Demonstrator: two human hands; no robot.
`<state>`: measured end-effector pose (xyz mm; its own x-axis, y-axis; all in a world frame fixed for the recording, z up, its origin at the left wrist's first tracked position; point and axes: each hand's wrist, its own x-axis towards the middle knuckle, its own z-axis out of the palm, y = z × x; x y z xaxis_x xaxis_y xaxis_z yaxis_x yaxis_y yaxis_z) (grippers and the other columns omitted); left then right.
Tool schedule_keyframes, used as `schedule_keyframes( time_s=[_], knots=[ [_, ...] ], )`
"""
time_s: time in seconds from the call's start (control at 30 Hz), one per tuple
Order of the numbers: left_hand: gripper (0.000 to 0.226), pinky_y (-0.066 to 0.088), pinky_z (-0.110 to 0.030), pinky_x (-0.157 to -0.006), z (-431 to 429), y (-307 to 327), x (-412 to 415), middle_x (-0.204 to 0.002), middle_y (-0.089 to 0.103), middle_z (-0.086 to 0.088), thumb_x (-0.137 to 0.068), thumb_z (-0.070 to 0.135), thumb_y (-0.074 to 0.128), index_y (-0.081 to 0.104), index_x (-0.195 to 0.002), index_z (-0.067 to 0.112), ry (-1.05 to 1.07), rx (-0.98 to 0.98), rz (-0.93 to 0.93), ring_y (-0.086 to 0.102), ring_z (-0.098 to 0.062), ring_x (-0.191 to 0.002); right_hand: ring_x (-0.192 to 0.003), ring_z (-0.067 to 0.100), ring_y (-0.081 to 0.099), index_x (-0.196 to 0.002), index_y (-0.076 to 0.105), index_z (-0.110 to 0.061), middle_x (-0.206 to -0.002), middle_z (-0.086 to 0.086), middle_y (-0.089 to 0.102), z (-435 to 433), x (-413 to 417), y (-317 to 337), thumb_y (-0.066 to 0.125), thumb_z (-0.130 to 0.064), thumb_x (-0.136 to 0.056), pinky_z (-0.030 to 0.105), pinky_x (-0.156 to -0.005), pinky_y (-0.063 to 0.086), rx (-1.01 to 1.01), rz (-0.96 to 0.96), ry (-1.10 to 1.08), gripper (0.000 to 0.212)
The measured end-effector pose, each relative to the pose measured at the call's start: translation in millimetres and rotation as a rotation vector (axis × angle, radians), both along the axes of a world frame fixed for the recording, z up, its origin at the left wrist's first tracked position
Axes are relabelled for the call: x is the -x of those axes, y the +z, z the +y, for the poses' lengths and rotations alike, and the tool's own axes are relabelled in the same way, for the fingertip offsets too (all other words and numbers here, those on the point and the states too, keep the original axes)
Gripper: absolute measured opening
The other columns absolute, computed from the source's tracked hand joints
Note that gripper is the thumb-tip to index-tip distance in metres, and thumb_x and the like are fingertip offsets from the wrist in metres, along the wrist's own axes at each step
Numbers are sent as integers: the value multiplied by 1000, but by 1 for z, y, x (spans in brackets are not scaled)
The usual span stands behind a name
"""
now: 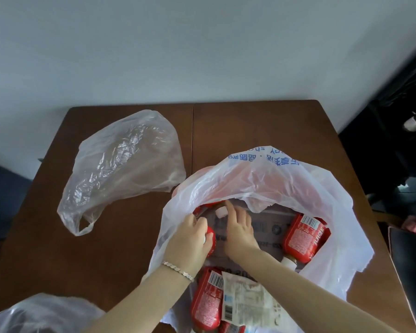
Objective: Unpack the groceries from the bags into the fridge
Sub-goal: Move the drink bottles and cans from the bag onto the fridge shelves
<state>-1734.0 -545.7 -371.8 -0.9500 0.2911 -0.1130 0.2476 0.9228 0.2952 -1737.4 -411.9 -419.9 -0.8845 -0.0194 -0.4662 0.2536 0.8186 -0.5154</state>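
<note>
The brown bench [262,126] fills the middle of the frame. On its right half sits the open white shopping bag [274,179] with blue print, and an empty clear bag [123,164] lies at centre left. Inside the shopping bag, one red bottle [303,236] lies at the right and another bottle [205,301] lies at the bottom beside a pale packet [247,301]. My left hand [190,239] is curled round a third red bottle [210,237]. My right hand [239,228] reaches in with straight fingers beside a white cap [221,212].
</note>
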Motion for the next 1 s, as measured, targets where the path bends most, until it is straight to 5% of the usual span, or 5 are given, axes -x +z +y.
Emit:
schedule_keyframes(
  time_s=[0.23,0.33,0.5,0.67,1.0],
  knots=[
    [22,46,-22,-69,6,-7,0,-93,54,2,-86,41,60,56,-90,20,-25,166,7,57,-13,-82,-108,22,50,-113,61,-18,-133,4,42,-9,31,-24,52,-12,-89,25,-89,41,166,49,-97,26],
    [25,36,-17,-49,14,-7,-1,-69,58,3,-64,32,81,58,-68,21,-41,119,55,55,-10,-55,-93,15,54,-99,64,-24,-113,0,56,3,28,-11,55,-20,-89,22,-79,42,206,66,-124,15],
    [25,47,-21,-60,12,-19,1,-87,60,4,-81,42,65,60,-89,18,-59,64,141,63,-14,-75,-44,6,43,-92,57,-31,-55,-6,52,33,3,29,54,-37,-91,23,-48,36,317,96,-176,8],
    [66,40,-21,-35,20,-27,4,-61,56,6,-36,67,80,55,-72,18,-201,36,148,55,-11,-45,-78,10,63,-97,63,-34,-82,-11,69,35,-12,47,57,-49,-82,28,-68,52,111,36,-146,23],
    [54,26,-13,-37,51,-34,-3,-50,55,7,-69,59,39,46,-108,23,-400,32,325,47,-12,-30,-77,19,61,-116,39,-12,-89,2,60,57,-32,54,52,-20,-82,29,-63,49,140,-128,-83,36]
  ],
)
